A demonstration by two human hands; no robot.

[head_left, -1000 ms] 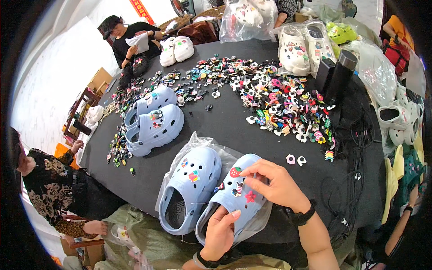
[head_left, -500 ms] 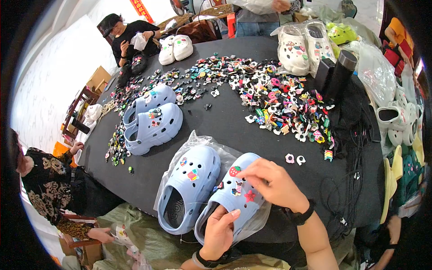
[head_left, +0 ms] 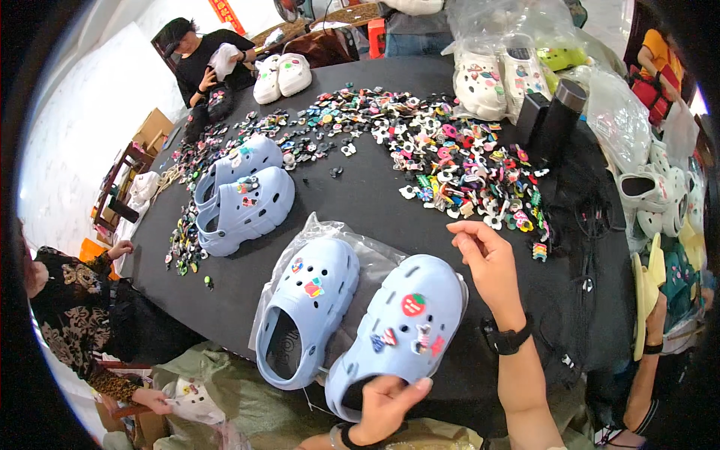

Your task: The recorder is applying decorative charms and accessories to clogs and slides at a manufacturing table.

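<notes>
Head cam: Our L hand (head_left: 386,411) grips a pale-blue clog (head_left: 394,300) by its heel opening, close to the near edge of a black table (head_left: 360,195); we can't tell if its sole rests on anything. Our R hand (head_left: 486,259) hangs off to the R of the toe, half open, fingers loosely bent. Bare tabletop runs in a strip beyond the toe, btwn our work and the heaped charms, w/ a smaller patch btwn clog and R forearm (head_left: 525,394). To the L, that strip narrows twd a second blue pr. (head_left: 259,202). The mate clog (head_left: 330,270) lies just L of ours w/ clear plastic bag (head_left: 375,251) beneath, leaving us little side room.

In the way: shoe charms (head_left: 454,161) arc across the table from L to R. A black bottle (head_left: 559,124) and black box (head_left: 532,112) stand far R; black cables (head_left: 592,214) trail down that side, past our R wrist. White clogs (head_left: 480,84) crowd the far R edge; another white pr. (head_left: 281,79) sits far L, nr. a co-worker in a black cap (head_left: 214,67). A co-worker in patterned sleeves (head_left: 75,315) is at the L edge.
</notes>
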